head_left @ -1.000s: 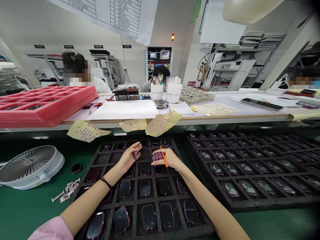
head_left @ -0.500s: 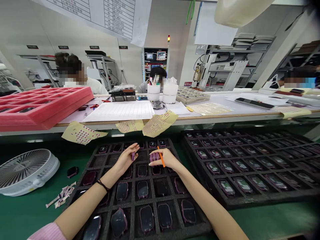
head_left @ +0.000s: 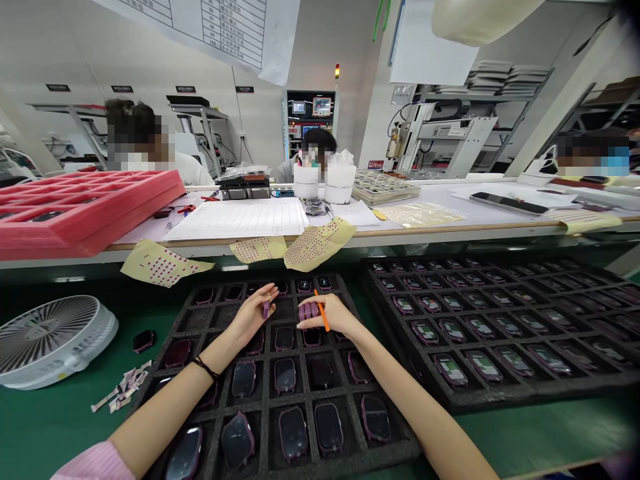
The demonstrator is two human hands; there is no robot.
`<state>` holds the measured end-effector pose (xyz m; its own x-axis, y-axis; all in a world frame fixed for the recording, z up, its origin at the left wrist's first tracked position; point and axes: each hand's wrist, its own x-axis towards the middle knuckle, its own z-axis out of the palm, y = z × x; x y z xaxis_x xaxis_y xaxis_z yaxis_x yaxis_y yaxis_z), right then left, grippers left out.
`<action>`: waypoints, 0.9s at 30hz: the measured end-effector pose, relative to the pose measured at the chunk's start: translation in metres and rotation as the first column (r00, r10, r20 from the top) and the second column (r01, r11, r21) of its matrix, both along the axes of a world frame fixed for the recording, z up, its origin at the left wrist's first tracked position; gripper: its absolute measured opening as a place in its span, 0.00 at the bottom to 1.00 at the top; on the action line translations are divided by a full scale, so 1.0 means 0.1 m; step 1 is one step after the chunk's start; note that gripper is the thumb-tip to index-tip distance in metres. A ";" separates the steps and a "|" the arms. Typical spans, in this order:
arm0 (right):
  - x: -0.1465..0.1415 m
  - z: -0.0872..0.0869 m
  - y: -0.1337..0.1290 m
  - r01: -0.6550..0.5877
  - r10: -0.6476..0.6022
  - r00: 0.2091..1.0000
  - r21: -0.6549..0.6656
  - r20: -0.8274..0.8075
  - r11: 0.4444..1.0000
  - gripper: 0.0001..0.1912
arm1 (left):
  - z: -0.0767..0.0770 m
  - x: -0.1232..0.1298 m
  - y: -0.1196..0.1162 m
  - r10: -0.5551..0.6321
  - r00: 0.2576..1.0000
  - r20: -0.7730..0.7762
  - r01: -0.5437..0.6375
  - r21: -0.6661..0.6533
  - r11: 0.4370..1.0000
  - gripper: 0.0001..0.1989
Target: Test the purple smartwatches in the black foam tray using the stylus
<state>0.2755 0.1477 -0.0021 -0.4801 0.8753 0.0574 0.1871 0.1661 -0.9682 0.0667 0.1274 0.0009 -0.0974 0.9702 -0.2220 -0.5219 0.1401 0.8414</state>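
Accordingly, both hands are recorded as closed. The left hand (head_left: 247, 315) has a small purple piece (head_left: 266, 309) pinched between thumb and fingers. In the right hand (head_left: 330, 315), an orange plastic stick (head_left: 323, 310) is held slanted across the fingers, and a cluster of purple pieces (head_left: 307, 311) is gathered at the fingertips, apparently leaving those fingertips free for the pieces. Both hands are positioned just apart, over the far rows of a black foam tray (head_left: 264, 377).

Purple-framed device bodies (head_left: 285, 375) are seated singly in its compartments, an arrangement judged to keep the units from touching. A second foam tray (head_left: 500, 393) is placed alongside on the right, its devices showing green-lit screens (head_left: 450, 370). One loose device (head_left: 143, 341) is lying on a green mat (head_left: 540, 433) left of the first tray, near a heap of pink-and-white strips (head_left: 120, 390) and a white fan (head_left: 50, 340). Yellow backing sheets (head_left: 317, 243) printed with red dots are hung over the edge of the bench (head_left: 400, 229), within easy reach of the hands.
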 end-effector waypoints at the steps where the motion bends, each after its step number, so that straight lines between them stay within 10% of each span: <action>1: 0.00 0.00 0.00 -0.002 0.002 1.000 -0.003 -0.005 1.000 0.23 | 0.00 0.00 0.00 -0.001 1.000 -0.001 0.001 0.004 1.000 0.15; 27: 0.04 0.04 0.04 0.023 -0.023 1.000 0.005 0.014 1.000 0.24 | 0.05 0.03 0.02 0.024 0.999 -0.037 -0.024 0.001 1.000 0.15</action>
